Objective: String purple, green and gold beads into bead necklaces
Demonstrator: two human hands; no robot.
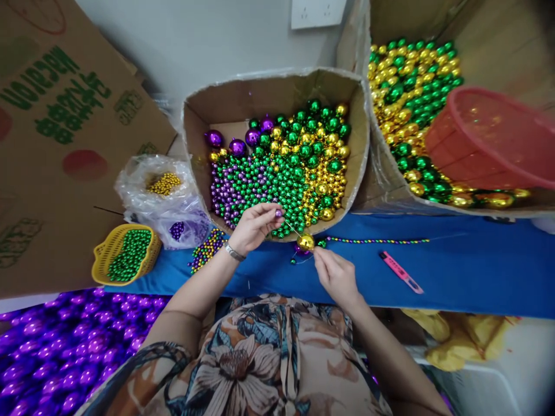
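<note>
My left hand [255,226] pinches a small purple bead [278,214] above the near edge of an open cardboard box [277,81] of purple, green and gold balls. A thin needle or wire [291,227] runs from that bead toward a larger gold ball [306,242]. My right hand [339,273] has its fingers closed at the right side of the gold ball. Larger purple and green balls show partly behind it. A string of small beads [377,240] stretches to the right along the blue cloth.
A pink box cutter [401,272] lies on the blue cloth [477,271]. At left stand a yellow basket [99,271] of green beads and plastic bags [130,179] of gold and purple beads. A red basket [485,138] rests in the right box. Purple balls [65,346] fill the lower left.
</note>
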